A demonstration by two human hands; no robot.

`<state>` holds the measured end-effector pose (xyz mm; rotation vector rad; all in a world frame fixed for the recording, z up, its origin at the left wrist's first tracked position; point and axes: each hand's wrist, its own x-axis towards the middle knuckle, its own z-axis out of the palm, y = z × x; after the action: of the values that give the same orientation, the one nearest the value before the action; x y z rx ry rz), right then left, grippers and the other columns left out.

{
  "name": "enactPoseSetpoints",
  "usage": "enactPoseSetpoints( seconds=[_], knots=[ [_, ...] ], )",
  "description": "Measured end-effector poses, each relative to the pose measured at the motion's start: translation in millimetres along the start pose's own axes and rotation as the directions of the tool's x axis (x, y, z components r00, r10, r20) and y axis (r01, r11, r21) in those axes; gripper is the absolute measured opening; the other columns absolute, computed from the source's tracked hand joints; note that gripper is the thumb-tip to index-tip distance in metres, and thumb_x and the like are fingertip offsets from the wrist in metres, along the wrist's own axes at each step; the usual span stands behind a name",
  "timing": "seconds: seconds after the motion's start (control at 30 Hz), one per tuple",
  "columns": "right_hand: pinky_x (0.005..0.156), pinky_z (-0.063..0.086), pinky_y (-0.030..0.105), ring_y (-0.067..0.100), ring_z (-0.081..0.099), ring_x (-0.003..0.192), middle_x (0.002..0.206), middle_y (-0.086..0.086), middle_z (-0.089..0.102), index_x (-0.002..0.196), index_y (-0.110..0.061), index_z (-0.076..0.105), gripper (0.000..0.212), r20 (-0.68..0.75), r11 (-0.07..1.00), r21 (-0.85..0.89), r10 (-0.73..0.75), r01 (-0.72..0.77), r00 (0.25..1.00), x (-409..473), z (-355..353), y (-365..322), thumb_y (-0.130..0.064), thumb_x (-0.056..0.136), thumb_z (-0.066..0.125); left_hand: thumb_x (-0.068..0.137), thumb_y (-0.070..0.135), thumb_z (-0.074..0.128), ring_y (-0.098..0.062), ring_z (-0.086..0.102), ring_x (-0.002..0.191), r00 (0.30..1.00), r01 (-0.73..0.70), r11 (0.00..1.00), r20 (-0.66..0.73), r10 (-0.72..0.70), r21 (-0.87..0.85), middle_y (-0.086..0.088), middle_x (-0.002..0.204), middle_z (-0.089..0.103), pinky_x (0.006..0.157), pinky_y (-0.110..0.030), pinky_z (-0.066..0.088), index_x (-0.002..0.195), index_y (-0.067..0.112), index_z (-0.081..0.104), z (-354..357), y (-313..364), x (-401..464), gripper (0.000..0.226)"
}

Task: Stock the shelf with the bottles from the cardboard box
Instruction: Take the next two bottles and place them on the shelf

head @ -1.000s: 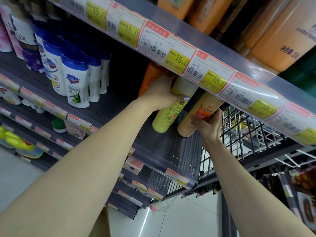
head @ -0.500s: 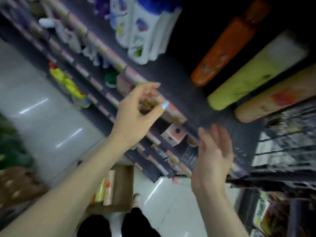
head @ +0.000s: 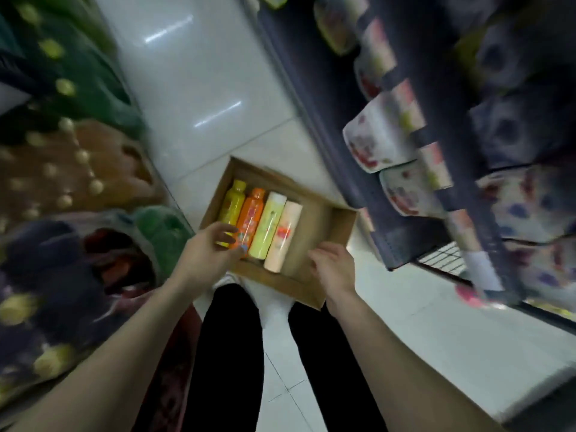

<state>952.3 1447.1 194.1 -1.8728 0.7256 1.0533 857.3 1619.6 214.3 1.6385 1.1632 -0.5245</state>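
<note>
Person stands over the cardboard box [head: 338, 218] on the floor [head: 199, 73], right beside the shelf [head: 314, 98]. Four bottles lie side by side in the box's left half: yellow bottle [head: 233, 207], orange bottle [head: 249, 218], pale green bottle [head: 268, 224], peach bottle [head: 283, 235]. Right half of the box looks bare.

Left hand [head: 207, 254] is low at the near ends of the yellow and orange bottles, fingers curled, thumb near the orange one's base. Grip half closed; blur hides whether it has hold of anything, cannot tell. Right hand [head: 333, 266] is loosely open over the bare part of the box, holding nothing, just beside the peach bottle.

Step in hand, as I read it: pick the next pair. To do it well, wrap the left hand round the orange bottle's body, not its cap. Right hand should slide over to the peach or pale green one. Lift straight up so neighbours don't roll. Bottles look smooth, so a full wrap beats a fingertip pinch. Shelf edge hangs close overhead to the right; mind it on the way up.
</note>
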Motion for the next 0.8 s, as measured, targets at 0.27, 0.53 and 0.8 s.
enactPoseSetpoints(
  seconds=[0.27,0.53,0.8],
  knots=[
    [0.083,0.041,0.027,0.012,0.053,0.096,0.101,-0.004,0.056,0.123,-0.011,0.054,0.047,0.077,0.969,-0.221,0.131,-0.112,0.988,194,79,90,-0.022,0.08,0.071,0.086,0.021,0.069,-0.022,0.06,0.11,0.987,0.109,0.991,0.111,-0.117,0.08,-0.007,0.13,0.062,0.075,-0.024,0.045,0.136,0.014,0.05,115,-101,182,0.054],
    [0.084,0.051,0.034,0.022,0.064,0.104,0.117,0.003,0.065,0.126,-0.015,0.047,0.071,0.07,0.971,-0.234,0.068,-0.05,0.995,275,111,145,-0.028,0.066,0.082,0.086,0.03,0.067,-0.028,0.067,0.102,0.997,-0.027,0.922,-0.054,0.051,0.386,-0.01,0.116,0.066,0.084,-0.041,0.057,0.12,0.012,0.058,167,-122,247,0.04],
    [0.092,0.052,0.044,0.022,0.063,0.105,0.116,0.003,0.064,0.124,-0.019,0.05,0.073,0.067,0.934,-0.354,0.069,-0.041,0.995,280,86,143,-0.031,0.06,0.084,0.085,0.031,0.069,-0.033,0.058,0.113,0.998,0.063,0.865,-0.027,-0.058,0.497,-0.017,0.127,0.055,0.088,-0.039,0.048,0.124,0.003,0.048,190,-99,242,0.053]
  ],
)
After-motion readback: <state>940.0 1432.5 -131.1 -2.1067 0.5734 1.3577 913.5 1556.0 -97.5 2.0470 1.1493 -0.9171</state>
